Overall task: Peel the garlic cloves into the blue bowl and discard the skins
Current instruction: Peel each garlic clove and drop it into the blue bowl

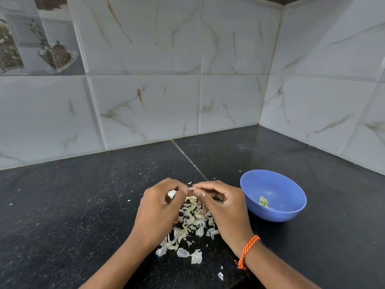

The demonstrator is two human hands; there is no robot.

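Both hands met above a heap of papery, curled skins (pixel 192 222) on the speckled black counter (pixel 62 215). The left hand (pixel 158 207) and right hand (pixel 220 205) pinched a small pale clove (pixel 191 188), mostly hidden, possibly half-peeled. Just right sat the round, smooth blue bowl (pixel 277 213), holding a few peeled cloves (pixel 263 201).

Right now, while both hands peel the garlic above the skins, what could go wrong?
1. The clove is pinched between the left hand and right hand directly over the skin pile; if it slips, it may get lost among the skins.
2. The blue bowl stands apart, to the right; loose skins could be carried in with the clove.
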